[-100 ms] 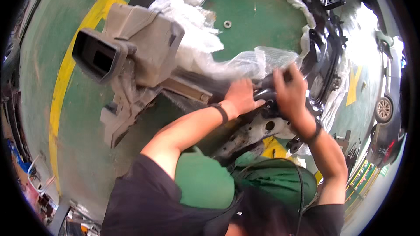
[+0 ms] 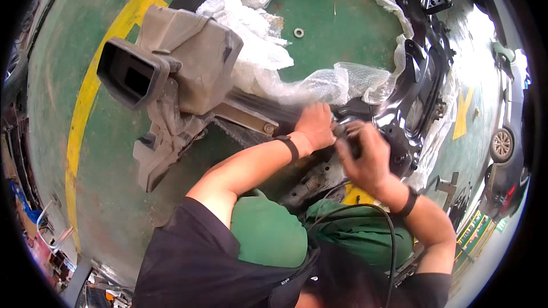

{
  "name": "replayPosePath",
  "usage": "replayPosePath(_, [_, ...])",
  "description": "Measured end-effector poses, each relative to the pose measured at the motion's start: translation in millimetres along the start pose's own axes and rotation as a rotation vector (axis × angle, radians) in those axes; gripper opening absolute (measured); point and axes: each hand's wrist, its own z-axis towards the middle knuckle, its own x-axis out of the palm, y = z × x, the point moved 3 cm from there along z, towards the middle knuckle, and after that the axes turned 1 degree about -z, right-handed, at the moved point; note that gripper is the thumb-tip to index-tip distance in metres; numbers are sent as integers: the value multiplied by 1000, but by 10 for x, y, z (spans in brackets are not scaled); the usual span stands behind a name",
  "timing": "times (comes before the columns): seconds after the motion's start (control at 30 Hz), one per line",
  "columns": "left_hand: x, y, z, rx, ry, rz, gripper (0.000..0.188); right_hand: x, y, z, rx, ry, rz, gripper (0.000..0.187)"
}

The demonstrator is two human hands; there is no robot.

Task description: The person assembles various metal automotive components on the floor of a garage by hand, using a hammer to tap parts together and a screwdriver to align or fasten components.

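Note:
My left hand (image 2: 315, 128) is closed, its fingers curled at the end of a dusty dark beam-like part (image 2: 265, 105); what they hold is hidden. Just to its right, my right hand (image 2: 368, 157) is curled with thumb and fingers around something dark, too covered to name. Both hands meet over the near corner of a glossy black metal frame (image 2: 394, 111). Below them lies a dusty metal bracket (image 2: 314, 185) with holes. Left of my hands sits a dusty grey-brown plastic duct (image 2: 185, 60) with a rectangular mouth, a flat bar-like piece (image 2: 248, 120) beside it.
Crumpled bubble wrap (image 2: 325, 85) lies along the frame. A small ring (image 2: 298, 33) rests on the green floor (image 2: 337, 28). Yellow lines (image 2: 85, 108) mark the floor at left. A dark car (image 2: 505, 182) stands at the far right. A black cable (image 2: 393, 245) hangs over my legs.
My right hand has moved down and slightly left, from above the frame's corner to beside my left hand. The left hand stays nearly in place.

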Motion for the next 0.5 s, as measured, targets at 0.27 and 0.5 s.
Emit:
replayPosePath(0.27, [-56, -176, 6, 64, -35, -72, 76, -197, -1399, 959, 209, -271, -352, 33])
replayPosePath(0.5, [-27, -6, -57, -16, -53, -62, 77, -70, -328, 474, -105, 18, -300, 23])
